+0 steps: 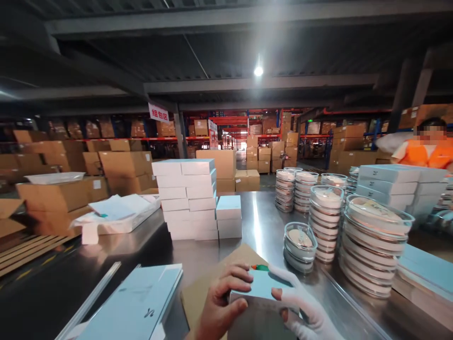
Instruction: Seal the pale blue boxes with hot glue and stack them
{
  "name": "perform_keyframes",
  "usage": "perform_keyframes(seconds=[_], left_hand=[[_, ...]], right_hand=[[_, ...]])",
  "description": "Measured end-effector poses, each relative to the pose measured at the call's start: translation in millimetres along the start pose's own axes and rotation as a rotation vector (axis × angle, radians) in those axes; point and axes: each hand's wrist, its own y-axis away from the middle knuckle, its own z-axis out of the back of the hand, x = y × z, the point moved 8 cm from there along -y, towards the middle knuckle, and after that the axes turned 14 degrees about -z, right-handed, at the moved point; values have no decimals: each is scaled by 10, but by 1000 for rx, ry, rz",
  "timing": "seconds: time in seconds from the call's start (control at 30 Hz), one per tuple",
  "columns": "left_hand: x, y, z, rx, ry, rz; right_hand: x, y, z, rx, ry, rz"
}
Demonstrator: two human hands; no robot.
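Observation:
A white box (262, 321) with a light blue top is at the front middle, over a brown cardboard sheet (198, 293) on the metal table. My bare left hand (230, 293) grips its left side, fingers on the top and thumb against the near face. My right hand (307, 302), in a white glove with some fingertips bare, holds the box's right side. A small green and orange item (260, 267) shows at the far edge of the top; its kind cannot be made out. The box's underside is hidden.
White boxes (187, 198) are stacked behind my hands. To the right stand several stacks of clear round dishes (375, 245) and more boxes (385, 182). Flat blue-white boxes (138, 302) lie at the left front, a white tray (123, 217) beyond. A person in an orange vest (424, 153) is at the right.

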Motion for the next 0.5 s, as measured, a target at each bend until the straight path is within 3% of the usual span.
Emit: perform_keyframes(seconds=[0.17,0.23,0.4,0.5], left_hand=[[-178,-57,1,34,-62,-50],[-232,-109,11,103,-81,-44],[-209,-344,-162,589,-576,102],[-243,-517,-291,788,-782,131]], right_hand=[[236,21,93,21,11,105],[314,18,113,10,22,175],[573,19,-151,-91,309,382],[524,-136,-286,-3,386,341]])
